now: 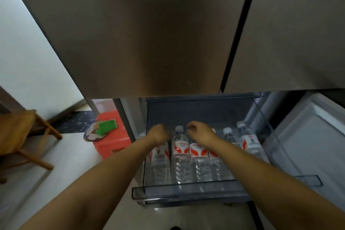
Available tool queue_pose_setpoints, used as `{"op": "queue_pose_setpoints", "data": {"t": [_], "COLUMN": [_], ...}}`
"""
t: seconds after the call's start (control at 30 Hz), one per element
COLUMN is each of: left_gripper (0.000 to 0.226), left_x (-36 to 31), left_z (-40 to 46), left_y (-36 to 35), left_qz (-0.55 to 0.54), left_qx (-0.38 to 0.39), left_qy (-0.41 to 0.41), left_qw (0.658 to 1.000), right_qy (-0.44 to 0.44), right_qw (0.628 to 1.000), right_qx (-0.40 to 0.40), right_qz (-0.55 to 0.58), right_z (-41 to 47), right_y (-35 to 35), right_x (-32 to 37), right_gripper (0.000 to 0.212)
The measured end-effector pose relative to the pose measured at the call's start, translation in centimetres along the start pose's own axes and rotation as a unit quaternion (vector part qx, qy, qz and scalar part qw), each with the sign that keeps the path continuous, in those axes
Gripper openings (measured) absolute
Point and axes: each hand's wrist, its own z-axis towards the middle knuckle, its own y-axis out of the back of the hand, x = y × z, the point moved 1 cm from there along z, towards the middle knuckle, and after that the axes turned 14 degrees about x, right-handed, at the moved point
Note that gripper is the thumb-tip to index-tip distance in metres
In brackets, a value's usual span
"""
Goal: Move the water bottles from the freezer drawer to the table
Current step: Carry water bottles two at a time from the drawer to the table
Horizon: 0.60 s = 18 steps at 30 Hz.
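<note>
Several clear water bottles with red-and-white labels lie side by side in the pulled-out clear freezer drawer (188, 192). My left hand (158, 134) curls over the neck of the leftmost bottle (160, 160), hiding its cap. My right hand (200, 132) is curled over the top of the third bottle (199, 157), whose cap is also hidden. Between my hands lies a bottle (180, 151) with its white cap showing. Two more bottles (249, 142) lie at the right end of the drawer. The table is out of view.
The closed steel fridge doors (149, 33) hang right above the drawer. A red plastic stool (113, 144) with a green sponge stands left of the drawer, and a wooden chair (20, 132) further left. An open white compartment door (308, 136) is at the right.
</note>
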Motion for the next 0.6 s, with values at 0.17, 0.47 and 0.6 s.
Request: {"op": "queue_pose_setpoints", "data": {"t": [0.17, 0.47, 0.6], "left_gripper": [0.037, 0.029, 0.047], "left_x": [0.2, 1.6, 1.9], "left_z": [2.1, 5.5, 5.4], "left_y": [-0.1, -0.5, -1.4], "left_qz": [-0.011, -0.043, -0.034], "left_qx": [0.005, 0.028, -0.015], "left_qy": [0.055, 0.094, 0.093], "left_qw": [0.998, 0.994, 0.995], "right_qy": [-0.005, -0.068, -0.054], "right_qw": [0.996, 0.965, 0.977], "right_qx": [0.072, 0.135, 0.091], "right_qz": [-0.058, -0.214, -0.186], "right_z": [4.3, 8.0, 7.6], "right_y": [-0.8, -2.9, -3.3], "right_x": [0.3, -0.1, -0.2], "right_gripper": [0.041, 0.052, 0.054]}}
